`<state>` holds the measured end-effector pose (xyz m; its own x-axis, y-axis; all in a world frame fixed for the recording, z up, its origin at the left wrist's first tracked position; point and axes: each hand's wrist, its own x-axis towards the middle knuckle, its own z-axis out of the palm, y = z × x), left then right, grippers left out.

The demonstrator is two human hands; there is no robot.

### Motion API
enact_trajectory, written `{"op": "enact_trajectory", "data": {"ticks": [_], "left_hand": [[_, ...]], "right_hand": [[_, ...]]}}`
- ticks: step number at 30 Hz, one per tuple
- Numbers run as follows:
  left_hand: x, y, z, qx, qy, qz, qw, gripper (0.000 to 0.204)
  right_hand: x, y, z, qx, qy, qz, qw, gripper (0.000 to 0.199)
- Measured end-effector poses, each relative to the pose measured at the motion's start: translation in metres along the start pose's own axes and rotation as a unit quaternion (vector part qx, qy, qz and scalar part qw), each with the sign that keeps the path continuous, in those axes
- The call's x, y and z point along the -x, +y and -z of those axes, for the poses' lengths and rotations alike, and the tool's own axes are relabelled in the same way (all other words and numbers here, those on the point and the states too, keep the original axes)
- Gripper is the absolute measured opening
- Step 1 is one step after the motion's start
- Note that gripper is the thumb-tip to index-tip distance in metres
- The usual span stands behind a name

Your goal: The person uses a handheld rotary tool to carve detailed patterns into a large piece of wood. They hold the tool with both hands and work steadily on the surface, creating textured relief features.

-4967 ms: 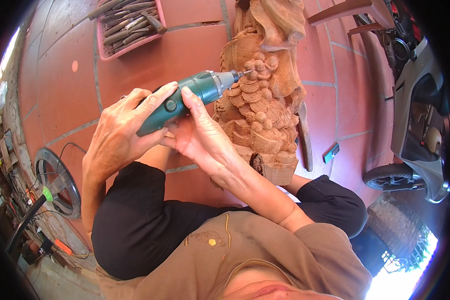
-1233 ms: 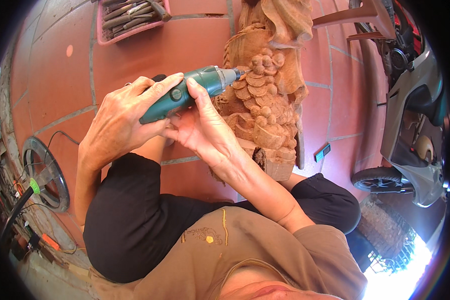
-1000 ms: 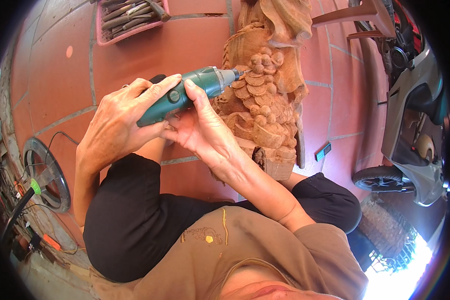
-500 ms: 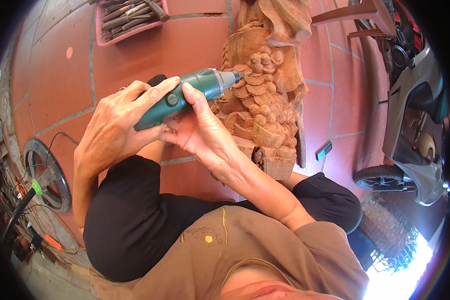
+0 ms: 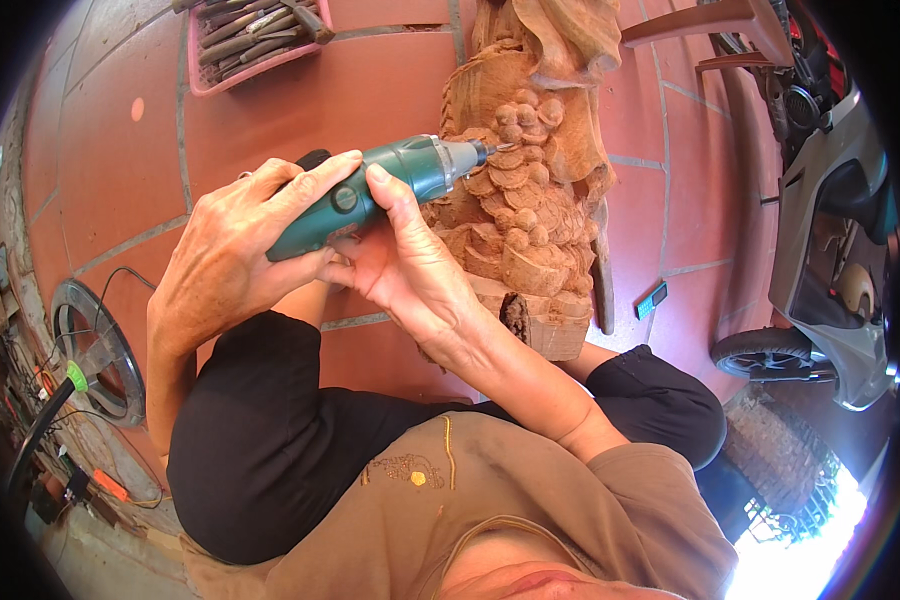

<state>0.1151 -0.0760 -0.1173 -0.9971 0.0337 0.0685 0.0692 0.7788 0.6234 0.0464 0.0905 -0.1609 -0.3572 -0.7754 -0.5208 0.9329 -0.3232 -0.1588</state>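
A green rotary tool (image 5: 395, 172) with a grey nose lies slantwise in both my hands. My left hand (image 5: 220, 240) wraps over its rear body, fingers on top. From below, my right hand (image 5: 410, 270) holds it near the middle, its thumb pressed on the side by the round dark cap. The thin bit (image 5: 505, 147) points right, at the overlapping round discs of a brown wood carving (image 5: 530, 225). Whether the bit touches the wood, I cannot tell. Round beads and drapery-like folds cover the carving, which lies on the floor before me.
A pink basket (image 5: 260, 65) of carving tools stands at the far left. Right of the carving, a small blue phone (image 5: 652, 300) lies on the red tiles. A grey motorbike (image 5: 840, 260) is parked at the right. Leftward are a dark wheel-like ring (image 5: 98, 350) and cables.
The tool's nose has shifted very slightly right along the discs, and its bit shows more plainly. Both hands keep the same hold. The view has shifted a little.
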Motion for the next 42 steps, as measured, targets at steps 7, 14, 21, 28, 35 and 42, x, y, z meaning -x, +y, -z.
{"op": "enact_trajectory", "data": {"ticks": [7,14,21,28,35,42], "left_hand": [[-0.008,0.005,0.004,-0.029,-0.015,-0.001,0.999,0.072],[-0.008,0.004,0.002,-0.02,-0.014,0.0,1.0,0.072],[-0.002,0.005,0.007,-0.012,-0.019,0.016,1.0,0.072],[0.0,0.004,0.006,-0.014,-0.024,0.036,0.999,0.072],[0.003,0.002,0.005,-0.015,0.004,0.014,1.0,0.078],[-0.005,0.0,0.007,-0.021,0.002,-0.014,1.0,0.079]], "right_hand": [[0.001,-0.004,-0.001,-0.009,0.0,0.003,1.0,0.038],[0.001,-0.004,0.001,0.0,0.003,0.011,1.0,0.039],[0.002,-0.002,-0.006,0.002,0.008,-0.011,1.0,0.041],[-0.005,-0.001,-0.002,-0.001,0.003,-0.032,0.999,0.04],[-0.002,-0.001,-0.008,0.003,-0.001,-0.026,1.0,0.038],[-0.002,0.0,-0.003,0.002,-0.007,-0.002,1.0,0.04]]}}
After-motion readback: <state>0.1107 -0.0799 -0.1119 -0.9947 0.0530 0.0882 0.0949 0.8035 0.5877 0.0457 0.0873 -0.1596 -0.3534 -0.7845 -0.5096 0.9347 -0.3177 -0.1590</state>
